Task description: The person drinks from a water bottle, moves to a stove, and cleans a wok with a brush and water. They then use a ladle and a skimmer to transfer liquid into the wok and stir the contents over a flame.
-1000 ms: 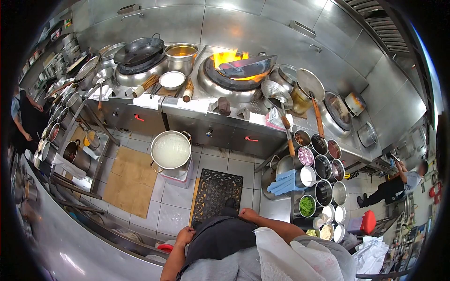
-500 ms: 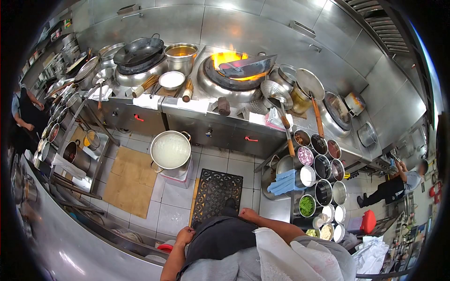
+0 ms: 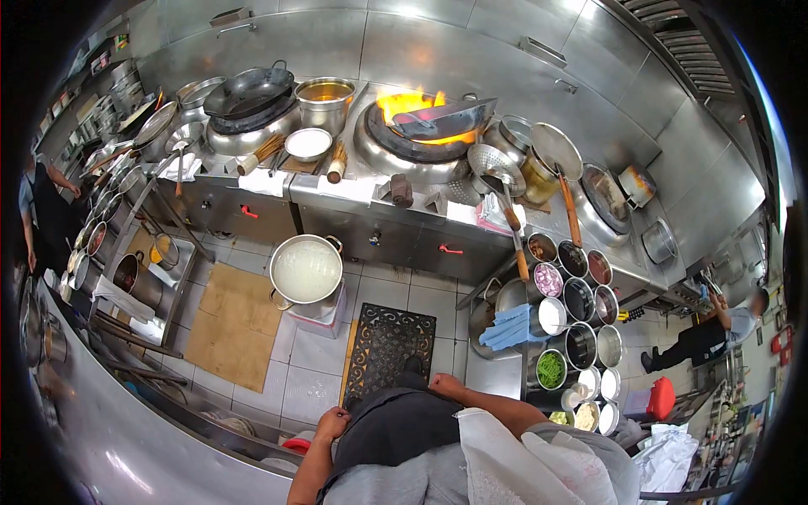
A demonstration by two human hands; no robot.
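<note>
My left hand [image 3: 334, 422] hangs low beside the dark apron [image 3: 379, 429], its fingers curled in. My right hand [image 3: 447, 385] is a loose fist at the apron's other side. No object shows in either hand. Beyond them a dark wok [image 3: 446, 119] sits tilted on a burner, with orange flames [image 3: 408, 104] rising round it. On the floor side of the range, a large two-handled pot [image 3: 307, 269] of whitish liquid stands on a box. A patterned black mat [image 3: 389, 353] lies at my feet.
On the right are metal containers of ingredients, including green vegetables [image 3: 550, 370] and chopped purple pieces [image 3: 548, 281]. A ladle [image 3: 515, 227] and strainer [image 3: 557, 156] jut from the range. A steel counter [image 3: 126, 421] curves behind on the left. Co-workers stand at far left [image 3: 50, 206] and far right [image 3: 707, 332].
The flames round the wok have changed shape. The co-worker at far left has shifted, one arm now reaching out and the other hanging. My hands stay where they were.
</note>
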